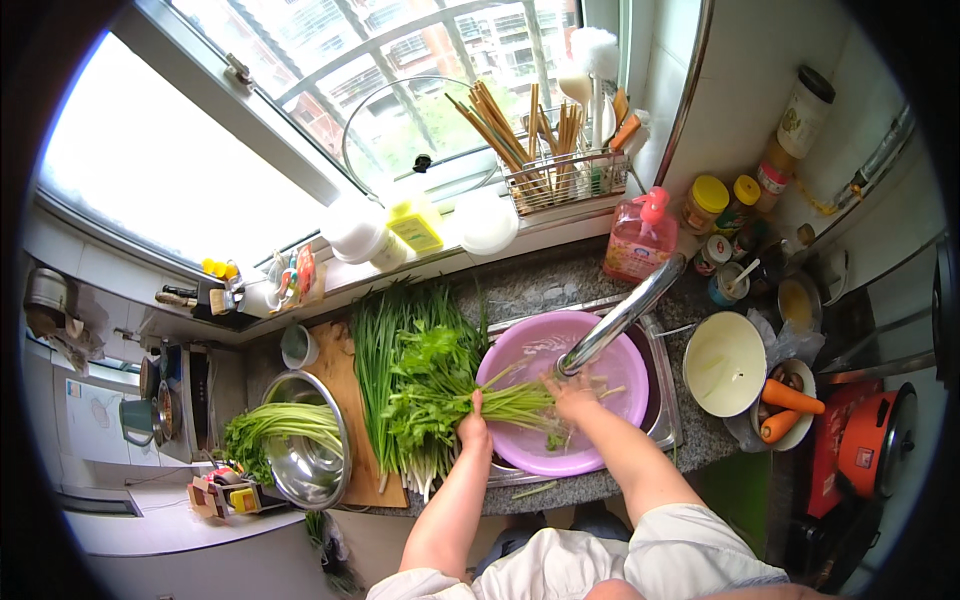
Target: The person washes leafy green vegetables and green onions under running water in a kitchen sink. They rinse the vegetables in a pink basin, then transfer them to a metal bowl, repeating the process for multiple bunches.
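Observation:
My left hand [475, 429] grips a bunch of celery [439, 375] just below its leaves, at the left rim of a pink plastic basin [517, 459]. The pale green stalks reach right into water in the basin. My right hand [576, 397] is at the stalk ends, under the chrome faucet [622, 315]; its fingers look spread, and its hold is partly hidden by the faucet and splashing water. The basin sits in a steel sink [670, 424]. Long green garlic chives [375, 360] and white-ended stems lie left of the basin, partly on a wooden cutting board [360, 450].
A steel bowl [315, 480] with more celery [300, 427] stands left. On the right are a cream bowl [724, 364], a bowl with carrots [787, 397] and several jars. A pink soap bottle [639, 240] stands behind the faucet. A wire rack [566, 180] of chopsticks is on the windowsill.

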Tool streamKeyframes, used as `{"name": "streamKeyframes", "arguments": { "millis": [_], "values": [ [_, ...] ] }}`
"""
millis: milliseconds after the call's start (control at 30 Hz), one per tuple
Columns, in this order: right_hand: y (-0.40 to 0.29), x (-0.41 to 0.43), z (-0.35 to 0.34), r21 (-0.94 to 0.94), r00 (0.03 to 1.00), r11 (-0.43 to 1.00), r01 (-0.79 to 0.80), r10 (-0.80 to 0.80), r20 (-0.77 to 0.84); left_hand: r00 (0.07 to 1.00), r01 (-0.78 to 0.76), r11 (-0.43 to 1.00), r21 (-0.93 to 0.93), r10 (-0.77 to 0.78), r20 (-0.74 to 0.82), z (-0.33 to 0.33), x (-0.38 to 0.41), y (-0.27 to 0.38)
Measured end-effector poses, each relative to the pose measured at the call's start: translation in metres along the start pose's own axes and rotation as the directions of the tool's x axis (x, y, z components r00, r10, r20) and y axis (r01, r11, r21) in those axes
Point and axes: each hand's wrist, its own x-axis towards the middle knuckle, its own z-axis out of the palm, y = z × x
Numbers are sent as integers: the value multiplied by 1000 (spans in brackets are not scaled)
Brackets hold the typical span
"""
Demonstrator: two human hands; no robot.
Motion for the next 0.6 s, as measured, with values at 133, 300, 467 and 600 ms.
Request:
{"name": "streamKeyframes", "arguments": {
  "millis": [133, 300, 467, 600],
  "values": [
    [0, 2, -14, 49, 982, 999, -23, 32, -188, 994, 106, 986, -131, -106, 11, 3, -1, 7],
    [12, -33, -67, 349, 992, 936, 38, 6, -125, 969, 190, 942, -278, -134, 208, 4, -10, 50],
    [27, -67, -98, 265, 761, 906, 330, -90, -643, 961, 165, 930, -328, -77, 267, 9, -21, 84],
    [34, -78, -107, 248, 705, 882, 402, -125, -698, 958, 199, 925, -324, -115, 261, 12, -23, 84]
  ]
}}
